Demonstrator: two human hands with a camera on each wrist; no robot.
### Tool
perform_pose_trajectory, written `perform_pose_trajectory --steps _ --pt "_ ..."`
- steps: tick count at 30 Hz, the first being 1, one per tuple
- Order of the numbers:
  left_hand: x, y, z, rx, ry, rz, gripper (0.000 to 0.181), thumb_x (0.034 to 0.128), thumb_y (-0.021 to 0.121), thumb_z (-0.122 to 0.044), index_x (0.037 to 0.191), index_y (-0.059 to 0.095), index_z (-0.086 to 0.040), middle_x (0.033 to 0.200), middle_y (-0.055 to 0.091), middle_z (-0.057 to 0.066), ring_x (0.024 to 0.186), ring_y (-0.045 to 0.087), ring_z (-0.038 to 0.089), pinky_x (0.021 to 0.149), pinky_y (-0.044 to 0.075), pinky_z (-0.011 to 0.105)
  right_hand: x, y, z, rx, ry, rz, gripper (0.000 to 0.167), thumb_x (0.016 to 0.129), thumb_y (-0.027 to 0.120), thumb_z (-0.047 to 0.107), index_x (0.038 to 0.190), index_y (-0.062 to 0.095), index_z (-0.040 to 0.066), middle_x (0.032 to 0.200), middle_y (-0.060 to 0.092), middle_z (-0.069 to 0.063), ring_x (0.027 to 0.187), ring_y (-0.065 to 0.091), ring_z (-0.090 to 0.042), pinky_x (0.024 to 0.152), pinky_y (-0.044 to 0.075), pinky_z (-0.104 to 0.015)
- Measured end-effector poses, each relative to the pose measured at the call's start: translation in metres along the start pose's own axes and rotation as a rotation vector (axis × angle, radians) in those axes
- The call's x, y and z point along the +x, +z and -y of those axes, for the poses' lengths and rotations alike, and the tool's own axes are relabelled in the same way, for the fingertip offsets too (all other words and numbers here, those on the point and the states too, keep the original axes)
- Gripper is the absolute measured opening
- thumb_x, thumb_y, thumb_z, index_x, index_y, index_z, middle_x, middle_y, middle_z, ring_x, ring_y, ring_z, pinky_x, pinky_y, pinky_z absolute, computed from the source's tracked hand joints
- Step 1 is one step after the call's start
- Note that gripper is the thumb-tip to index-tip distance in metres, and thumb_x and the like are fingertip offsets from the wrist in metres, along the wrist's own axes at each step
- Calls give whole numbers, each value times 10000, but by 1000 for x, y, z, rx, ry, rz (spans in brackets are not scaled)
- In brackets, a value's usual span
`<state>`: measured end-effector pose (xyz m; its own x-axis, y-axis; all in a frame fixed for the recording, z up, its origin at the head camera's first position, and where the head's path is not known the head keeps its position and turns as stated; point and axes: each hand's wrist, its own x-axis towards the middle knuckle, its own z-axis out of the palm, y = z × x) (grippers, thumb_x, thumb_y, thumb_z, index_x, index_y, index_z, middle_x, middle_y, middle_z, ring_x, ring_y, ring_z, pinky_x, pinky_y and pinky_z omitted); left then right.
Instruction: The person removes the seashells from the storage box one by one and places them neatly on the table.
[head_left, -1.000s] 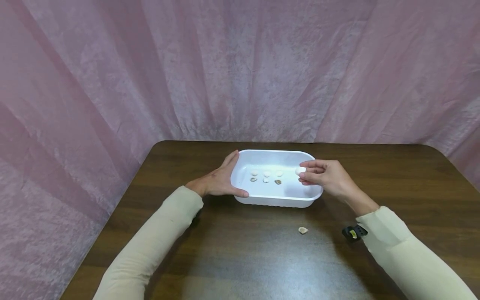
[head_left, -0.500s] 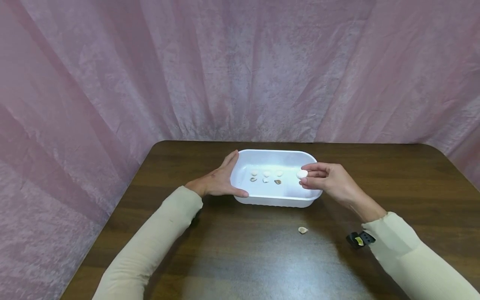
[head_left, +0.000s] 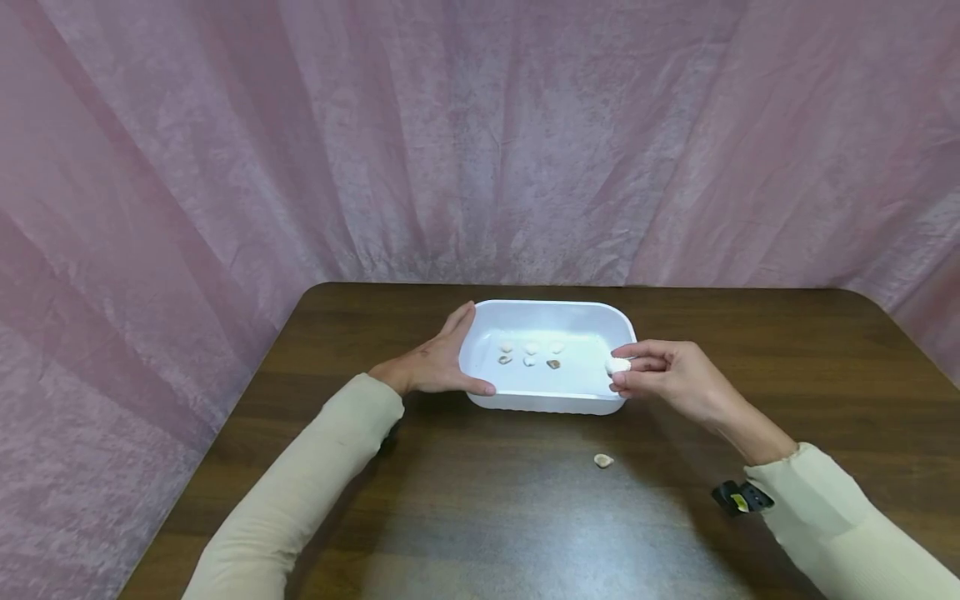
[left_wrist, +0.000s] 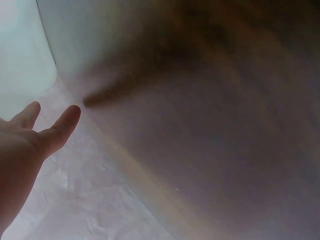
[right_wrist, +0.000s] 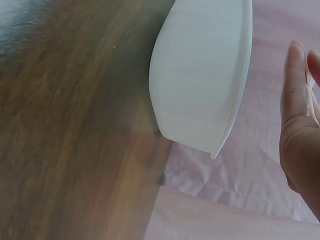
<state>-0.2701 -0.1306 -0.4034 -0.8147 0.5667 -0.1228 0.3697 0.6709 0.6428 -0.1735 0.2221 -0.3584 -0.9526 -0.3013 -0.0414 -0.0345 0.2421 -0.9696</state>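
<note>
A white plastic tray (head_left: 547,406) stands near the far side of the table. My left hand (head_left: 438,358) rests against its left end, straight fingers spread, thumb at the front rim. In the left wrist view the left hand (left_wrist: 35,145) also shows straight fingers beside the tray (left_wrist: 22,50). Over the tray's right end, my right hand (head_left: 686,375) pinches a white seashell (head_left: 618,366) between thumb and fingers. On the tray floor lie two rows of small shells: pale ones (head_left: 531,348) behind, with a brownish shell (head_left: 553,364) among the front ones. The right wrist view mostly hides the held shell.
One small beige shell (head_left: 603,461) lies on the brown wooden table (head_left: 480,517) in front of the tray. A pink curtain (head_left: 480,150) hangs right behind the table's far edge. A small black device (head_left: 741,498) sits at the right sleeve.
My right hand has drifted right and slightly nearer, carrying the white seashell toward the tray's right end. The left hand and the tray have shifted only slightly in view.
</note>
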Motion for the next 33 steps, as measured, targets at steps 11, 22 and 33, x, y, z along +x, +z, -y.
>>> perform_pose_trajectory --steps 11,22,33 --pt "0 -1 -2 -2 -4 17 1367 710 825 -594 1591 -134 -179 1635 -190 -91 1498 92 221 1140 263 464 -16 3 -4 -39 -83 47 400 890 704 -46 1223 562 -216 836 717 -139 701 695 -162 687 572 -318" --pt "1 -3 -4 -9 -20 17 1378 703 840 -572 1595 -130 -167 1653 -126 42 1482 148 283 1135 262 503 -33 3 -10 -51 -121 139 390 918 677 -30 1235 548 -218 887 732 -101 745 717 -192 708 573 -320" --pt "-8 -9 0 -72 44 -10 1321 687 897 -454 1615 0 -173 1601 154 123 1377 308 281 1097 308 516 -42 6 -19 25 -128 219 339 928 648 -51 1189 528 -233 928 721 -59 799 709 -170 709 576 -354"
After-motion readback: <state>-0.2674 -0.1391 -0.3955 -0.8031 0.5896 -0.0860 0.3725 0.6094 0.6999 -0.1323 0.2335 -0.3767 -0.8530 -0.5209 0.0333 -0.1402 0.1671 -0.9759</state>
